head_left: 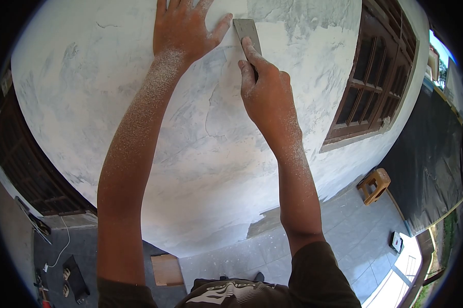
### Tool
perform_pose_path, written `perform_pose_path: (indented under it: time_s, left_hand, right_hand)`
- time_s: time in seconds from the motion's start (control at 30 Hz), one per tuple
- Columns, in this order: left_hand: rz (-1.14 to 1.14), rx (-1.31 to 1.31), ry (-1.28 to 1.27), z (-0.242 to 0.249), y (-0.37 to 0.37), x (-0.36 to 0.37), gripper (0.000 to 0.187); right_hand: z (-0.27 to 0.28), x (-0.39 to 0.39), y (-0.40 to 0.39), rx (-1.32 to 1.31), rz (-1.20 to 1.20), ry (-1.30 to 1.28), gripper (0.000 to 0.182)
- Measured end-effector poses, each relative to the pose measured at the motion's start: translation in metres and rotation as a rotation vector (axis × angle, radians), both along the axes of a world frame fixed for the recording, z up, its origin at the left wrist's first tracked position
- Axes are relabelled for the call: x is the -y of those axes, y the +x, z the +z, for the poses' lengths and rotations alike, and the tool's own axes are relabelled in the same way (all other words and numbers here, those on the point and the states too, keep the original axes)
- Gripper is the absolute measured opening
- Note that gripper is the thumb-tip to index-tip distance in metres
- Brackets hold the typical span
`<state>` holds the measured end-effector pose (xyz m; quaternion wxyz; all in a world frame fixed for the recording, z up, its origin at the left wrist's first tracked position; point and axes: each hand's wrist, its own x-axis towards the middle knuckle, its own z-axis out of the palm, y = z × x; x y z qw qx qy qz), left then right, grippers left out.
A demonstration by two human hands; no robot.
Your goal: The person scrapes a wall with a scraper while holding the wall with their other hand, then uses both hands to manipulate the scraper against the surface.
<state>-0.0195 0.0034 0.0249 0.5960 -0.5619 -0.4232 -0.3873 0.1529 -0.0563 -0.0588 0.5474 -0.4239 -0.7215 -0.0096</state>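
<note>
My right hand (267, 92) grips a putty knife (248, 32), with the index finger stretched along its flat grey blade. The blade lies against the white plastered wall (180, 179), near the top of the view; its handle is hidden in my palm. My left hand (184, 28) rests spread on the wall to the left of the blade, its thumb pointing toward it, and the fingertips run out of view at the top. Pale dust coats both forearms. Grey patches and fine cracks mark the wall around my hands.
A brown wooden window (372, 77) is set in the wall at right. Below it, a brown stool (375, 185) stands on the tiled floor (339, 241). Cardboard (167, 269) lies below the wall. At lower left are a white cable (67, 241) and several tools. Black sheeting (426, 154) hangs far right.
</note>
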Motion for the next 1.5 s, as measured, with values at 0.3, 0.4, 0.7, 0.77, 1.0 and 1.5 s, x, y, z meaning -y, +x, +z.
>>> perform_pose_path:
  time_s: [0.3,0.4,0.7,0.77,1.0,1.5]
  left_hand:
    - [0.004,0.011,-0.011,0.0,0.001,-0.001,0.073]
    - [-0.005,0.011,-0.017,0.001,0.0,-0.001,0.073]
    - [-0.029,0.015,-0.015,0.002,0.0,-0.002,0.071]
    - [-0.012,0.023,-0.015,0.002,0.0,-0.001,0.071]
    - [-0.02,0.008,-0.001,0.0,0.0,-0.001,0.071]
    - [0.0,0.007,0.006,0.0,0.001,-0.002,0.072]
  right_hand:
    - [0.002,-0.005,-0.002,-0.008,-0.006,0.025,0.037]
    - [-0.007,-0.006,-0.004,0.001,-0.009,0.004,0.037]
    - [-0.009,-0.005,-0.004,0.007,-0.014,0.008,0.037]
    - [-0.006,-0.009,-0.005,0.009,-0.004,0.02,0.037]
    - [-0.007,-0.003,-0.003,0.013,-0.016,0.015,0.037]
    - [0.004,-0.008,-0.006,-0.023,-0.02,0.074,0.037]
